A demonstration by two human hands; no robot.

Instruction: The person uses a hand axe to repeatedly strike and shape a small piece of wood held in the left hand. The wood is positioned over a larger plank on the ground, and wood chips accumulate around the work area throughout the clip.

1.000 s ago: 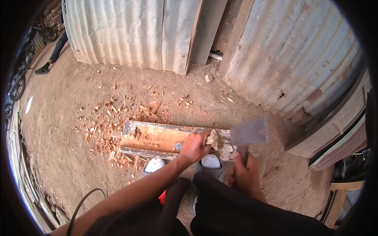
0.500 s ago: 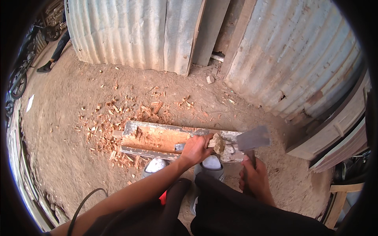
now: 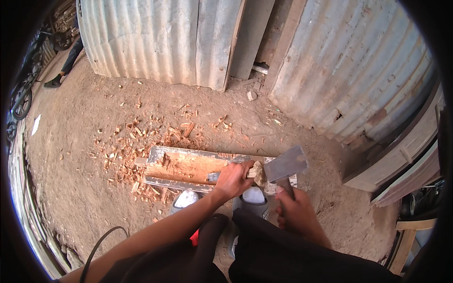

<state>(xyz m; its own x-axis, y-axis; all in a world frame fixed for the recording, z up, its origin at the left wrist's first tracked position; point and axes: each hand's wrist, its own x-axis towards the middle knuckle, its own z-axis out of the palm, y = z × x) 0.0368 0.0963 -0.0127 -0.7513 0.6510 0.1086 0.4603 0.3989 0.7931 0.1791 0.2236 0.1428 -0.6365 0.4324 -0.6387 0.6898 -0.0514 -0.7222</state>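
Chisel [image 3: 213,177] blade reaches left into the hollowed wood [image 3: 184,167] lying on the ground [image 3: 66,141]. Fingers of the left hand [image 3: 231,180] are clamped round its handle; those of the right hand [image 3: 299,212] grip a mallet [image 3: 286,164], its head just right of the handle's frayed end. Shavings [image 3: 125,174] lie left and far.

Shavings [image 3: 128,173] lie behind the timber [image 3: 188,170] (leftward, mostly).
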